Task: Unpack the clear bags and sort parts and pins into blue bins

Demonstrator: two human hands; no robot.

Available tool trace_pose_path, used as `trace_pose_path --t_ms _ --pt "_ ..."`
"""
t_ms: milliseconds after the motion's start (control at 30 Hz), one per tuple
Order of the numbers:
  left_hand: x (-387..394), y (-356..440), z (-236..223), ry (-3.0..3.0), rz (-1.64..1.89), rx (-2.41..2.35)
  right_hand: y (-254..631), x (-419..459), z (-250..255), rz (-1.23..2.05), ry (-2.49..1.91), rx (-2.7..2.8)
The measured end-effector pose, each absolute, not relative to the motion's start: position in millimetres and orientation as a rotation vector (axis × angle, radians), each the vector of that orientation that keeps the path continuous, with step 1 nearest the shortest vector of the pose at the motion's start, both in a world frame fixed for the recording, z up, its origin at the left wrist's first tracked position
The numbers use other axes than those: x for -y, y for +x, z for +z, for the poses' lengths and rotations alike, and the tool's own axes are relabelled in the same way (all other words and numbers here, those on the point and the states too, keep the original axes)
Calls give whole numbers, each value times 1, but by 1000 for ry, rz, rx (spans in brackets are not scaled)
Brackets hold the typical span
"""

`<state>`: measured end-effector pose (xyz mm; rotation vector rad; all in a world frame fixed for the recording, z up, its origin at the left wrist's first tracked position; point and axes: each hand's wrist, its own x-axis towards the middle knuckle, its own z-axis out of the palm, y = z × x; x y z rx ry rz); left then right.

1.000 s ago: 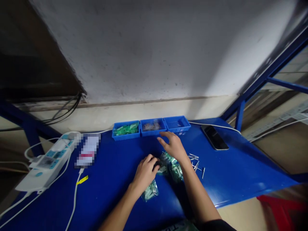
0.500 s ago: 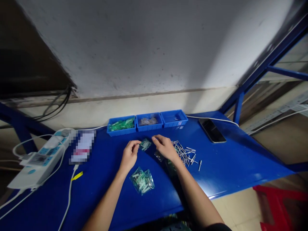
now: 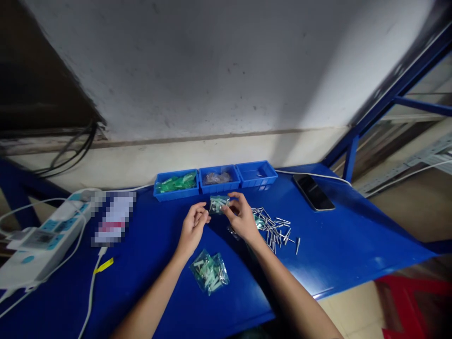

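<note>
My right hand [image 3: 242, 217] pinches the right side of a small clear plastic bag [image 3: 216, 205] between thumb and fingers. Pale green and metallic pieces show through the film. Close to the bag's left edge, my left hand [image 3: 194, 223] has its fingers curled but parted, with nothing visible in them. Nearer to me on the blue table [image 3: 155, 268] lie overlapping filled bags [image 3: 210, 272]. Beyond my right hand spreads a loose pile of slim metal pins [image 3: 273, 230], partly covered by that hand. Another bag lies partly hidden beneath my right hand.
Along the wall stand a blue bin of green pieces [image 3: 176, 183], a blue bin of clear bags [image 3: 218, 178] and a third blue bin [image 3: 256, 173]. A dark phone [image 3: 313, 192] lies right; a power strip [image 3: 45, 240], a blurred-out phone [image 3: 115, 219] and a white cable [image 3: 90, 292] lie left.
The small bag has passed from my left fingers to my right hand and now stands more upright. My left fingers have parted from it. The view has shifted slightly.
</note>
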<state>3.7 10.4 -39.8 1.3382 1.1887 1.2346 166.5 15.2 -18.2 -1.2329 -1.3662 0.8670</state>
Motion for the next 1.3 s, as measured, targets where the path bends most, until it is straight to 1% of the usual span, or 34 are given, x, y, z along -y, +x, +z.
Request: trace_pose_path --t_ms 67,200,333,433,600,767,900,1100,1300 --pt "-13 3 -39 1326 1178 -1165 168 -15 -17 887 -1230 1405" --pt "-13 4 -38 1485 1030 -1132 168 -13 -11 908 -1246 1542" --pt "-7 7 -37 1654 970 -1176 169 -11 -6 899 -1274 1548" --pt "-5 8 -37 1737 1000 -1216 171 -11 -4 904 -1293 1577" --pt "-5 2 -42 1560 1116 -1286 172 -9 -5 1048 -1301 1682" --pt "-2 1 -40 1357 1144 -1165 167 -7 -10 1285 -1249 1445" --pt "-1 0 -35 1245 1126 -1109 165 -9 -15 1420 -1226 1356" --pt "-1 -5 -36 1236 1126 -1034 162 -9 -17 1480 -1114 1280" --pt "-1 -5 -36 1277 1096 -1032 161 -7 -10 1504 -1142 1194"
